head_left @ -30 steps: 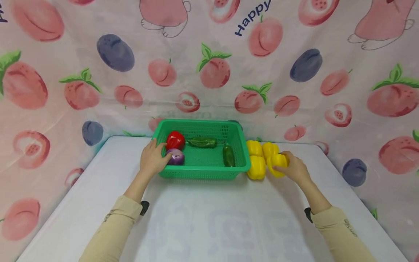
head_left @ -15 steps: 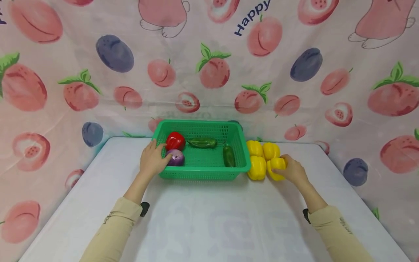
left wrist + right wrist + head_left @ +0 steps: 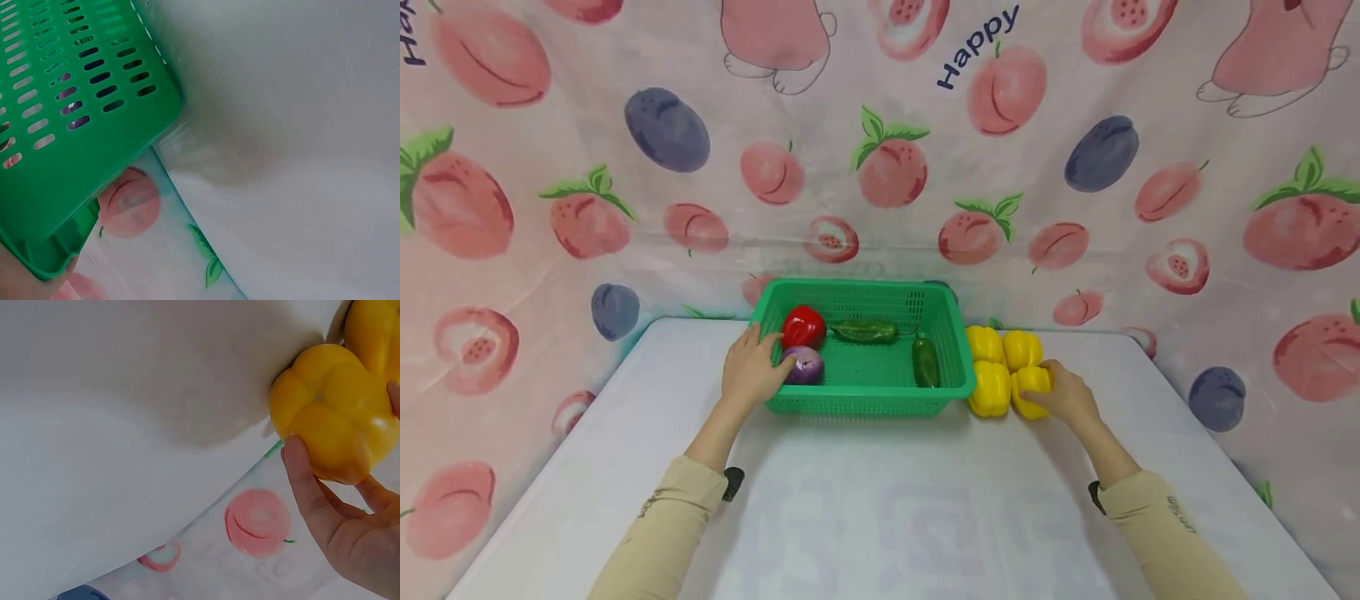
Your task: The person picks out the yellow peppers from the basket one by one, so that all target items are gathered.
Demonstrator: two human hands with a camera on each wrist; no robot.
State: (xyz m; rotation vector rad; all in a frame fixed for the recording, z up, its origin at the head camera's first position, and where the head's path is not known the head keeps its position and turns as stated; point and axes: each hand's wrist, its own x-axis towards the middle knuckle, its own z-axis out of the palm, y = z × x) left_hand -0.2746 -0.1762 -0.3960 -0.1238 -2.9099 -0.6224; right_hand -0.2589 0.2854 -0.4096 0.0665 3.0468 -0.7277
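My right hand (image 3: pixel 1070 394) holds a yellow bell pepper (image 3: pixel 1032 393) between thumb and fingers, at the front right of three other yellow bell peppers (image 3: pixel 989 389). In the right wrist view its fingertips lie against the held pepper (image 3: pixel 337 419). At the left end of a green plastic basket (image 3: pixel 865 392), my left hand (image 3: pixel 748 367) grips the rim, its thumb reaching inside. Close to that thumb sit a purple onion (image 3: pixel 805 367) and a red bell pepper (image 3: pixel 803 327). The left wrist view shows the basket's slotted wall (image 3: pixel 81 150), with most of the hand out of frame.
Inside the basket, one long green pepper (image 3: pixel 865 332) lies along the back and another green pepper (image 3: pixel 925 362) near the right wall. The white table (image 3: pixel 880 500) ends at a fruit-printed cloth (image 3: pixel 880 233) hanging behind it.
My right hand has moved down and slightly left with the yellow bell pepper, setting it level beside the others. My left hand keeps its grip on the basket.
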